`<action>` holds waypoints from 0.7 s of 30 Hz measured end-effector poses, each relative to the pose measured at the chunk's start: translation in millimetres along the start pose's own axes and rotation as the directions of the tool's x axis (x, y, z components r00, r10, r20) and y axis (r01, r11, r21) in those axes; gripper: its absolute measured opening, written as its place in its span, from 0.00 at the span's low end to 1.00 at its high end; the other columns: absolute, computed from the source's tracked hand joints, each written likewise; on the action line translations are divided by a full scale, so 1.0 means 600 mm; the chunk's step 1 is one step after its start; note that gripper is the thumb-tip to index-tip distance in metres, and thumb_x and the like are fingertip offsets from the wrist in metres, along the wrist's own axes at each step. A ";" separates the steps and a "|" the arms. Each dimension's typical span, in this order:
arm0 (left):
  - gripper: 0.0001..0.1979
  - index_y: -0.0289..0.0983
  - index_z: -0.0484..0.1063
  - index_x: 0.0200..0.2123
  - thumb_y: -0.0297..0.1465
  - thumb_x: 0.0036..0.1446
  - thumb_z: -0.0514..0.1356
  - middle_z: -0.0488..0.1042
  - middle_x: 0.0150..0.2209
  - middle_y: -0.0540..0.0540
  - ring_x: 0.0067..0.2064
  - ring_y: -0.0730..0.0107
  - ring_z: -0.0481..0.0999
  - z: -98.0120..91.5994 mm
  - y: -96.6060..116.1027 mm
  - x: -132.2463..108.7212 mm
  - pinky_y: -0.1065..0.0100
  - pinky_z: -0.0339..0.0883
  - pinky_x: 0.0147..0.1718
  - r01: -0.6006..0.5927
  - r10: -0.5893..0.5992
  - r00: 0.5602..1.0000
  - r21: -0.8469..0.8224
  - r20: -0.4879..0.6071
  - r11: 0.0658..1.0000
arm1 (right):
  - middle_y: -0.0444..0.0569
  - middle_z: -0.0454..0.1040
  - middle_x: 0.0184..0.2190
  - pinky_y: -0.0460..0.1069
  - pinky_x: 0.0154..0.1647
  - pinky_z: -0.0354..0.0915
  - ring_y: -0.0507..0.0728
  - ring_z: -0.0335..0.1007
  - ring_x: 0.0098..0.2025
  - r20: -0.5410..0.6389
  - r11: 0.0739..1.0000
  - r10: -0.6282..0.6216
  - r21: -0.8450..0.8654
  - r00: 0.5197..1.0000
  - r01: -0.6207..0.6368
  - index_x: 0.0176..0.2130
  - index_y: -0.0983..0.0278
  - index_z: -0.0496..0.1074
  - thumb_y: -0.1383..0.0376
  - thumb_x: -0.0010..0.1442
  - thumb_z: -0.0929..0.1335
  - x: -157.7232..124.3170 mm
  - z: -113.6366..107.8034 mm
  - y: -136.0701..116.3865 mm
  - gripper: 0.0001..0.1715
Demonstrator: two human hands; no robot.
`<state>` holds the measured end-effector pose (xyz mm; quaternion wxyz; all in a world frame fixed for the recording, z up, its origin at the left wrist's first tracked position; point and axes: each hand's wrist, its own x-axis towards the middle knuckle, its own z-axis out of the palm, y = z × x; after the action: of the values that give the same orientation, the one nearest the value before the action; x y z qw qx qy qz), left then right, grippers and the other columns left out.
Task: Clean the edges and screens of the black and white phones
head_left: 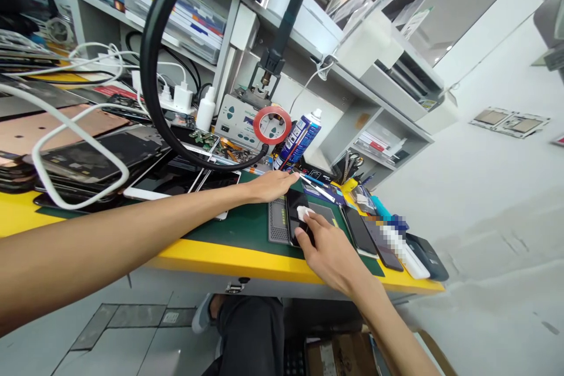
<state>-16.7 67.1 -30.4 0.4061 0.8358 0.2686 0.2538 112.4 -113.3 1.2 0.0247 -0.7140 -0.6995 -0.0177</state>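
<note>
The black phone (296, 200) has a dark, glossy face with straight sides, and part of it is covered by the fingers. I see it on the desk (247, 263) in front of the person, lying over a grey perforated plate (278, 224). The right hand (328, 247) pinches a white wad (302, 212) against its face. The left hand (274, 184) reaches across to the far end with its fingers stretched out; from my view I cannot tell if they grip anything.

The long axis of the phone goes from the front edge toward the back, almost straight away from the person, and its far end points near the blue spray can (299, 138).

Around it I see a green mat (247, 232) and the yellow border of the desk. Another dark phone (359, 232) lies to the right. Farther out, grey shelves (232, 20) stand behind the desk, a white wall (497, 188) is at the right, and below I see the tiled floor (123, 352).
</note>
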 end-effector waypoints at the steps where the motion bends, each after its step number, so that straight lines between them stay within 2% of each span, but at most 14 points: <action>1: 0.40 0.35 0.74 0.49 0.58 0.62 0.37 0.74 0.55 0.38 0.59 0.51 0.70 0.000 0.000 0.000 0.63 0.62 0.53 0.000 0.000 1.000 -0.001 0.002 1.000 | 0.59 0.64 0.63 0.57 0.63 0.58 0.65 0.62 0.63 -0.001 1.000 -0.005 0.003 1.000 0.005 0.62 0.71 0.65 0.55 0.70 0.55 -0.010 -0.003 -0.004 0.32; 6: 0.40 0.36 0.72 0.53 0.58 0.62 0.37 0.73 0.56 0.40 0.57 0.52 0.71 0.000 0.001 -0.003 0.64 0.63 0.52 0.005 -0.005 1.000 -0.011 0.016 1.000 | 0.57 0.64 0.63 0.57 0.63 0.60 0.64 0.62 0.63 0.023 1.000 0.019 -0.011 1.000 -0.019 0.63 0.70 0.64 0.55 0.70 0.54 -0.054 -0.009 -0.019 0.32; 11: 0.40 0.35 0.73 0.53 0.58 0.62 0.37 0.73 0.57 0.38 0.58 0.49 0.70 -0.002 0.004 -0.006 0.62 0.63 0.52 0.006 -0.006 1.000 -0.009 0.017 1.000 | 0.55 0.62 0.65 0.57 0.64 0.59 0.64 0.59 0.65 0.049 0.998 0.057 -0.019 0.997 -0.057 0.64 0.69 0.63 0.52 0.70 0.54 -0.070 -0.005 -0.021 0.35; 16: 0.40 0.35 0.71 0.56 0.58 0.62 0.37 0.71 0.58 0.39 0.59 0.49 0.70 -0.002 0.007 -0.007 0.62 0.62 0.53 0.004 -0.004 1.000 -0.010 0.013 1.000 | 0.56 0.64 0.64 0.57 0.63 0.59 0.63 0.59 0.65 0.055 0.999 0.051 0.016 0.997 -0.052 0.63 0.70 0.64 0.53 0.71 0.53 -0.050 -0.007 -0.019 0.33; 21: 0.39 0.33 0.73 0.51 0.57 0.63 0.37 0.73 0.56 0.37 0.56 0.49 0.72 -0.002 0.011 -0.008 0.62 0.63 0.51 0.004 -0.004 1.000 0.002 0.002 1.000 | 0.61 0.67 0.61 0.58 0.61 0.59 0.66 0.62 0.63 0.047 0.999 0.044 0.012 0.998 -0.045 0.59 0.70 0.67 0.55 0.71 0.53 -0.003 -0.006 -0.013 0.31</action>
<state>-19.3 61.3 -25.0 0.4059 0.8360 0.2701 0.2516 104.7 -115.1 4.6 0.0135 -0.7295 -0.6839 0.0039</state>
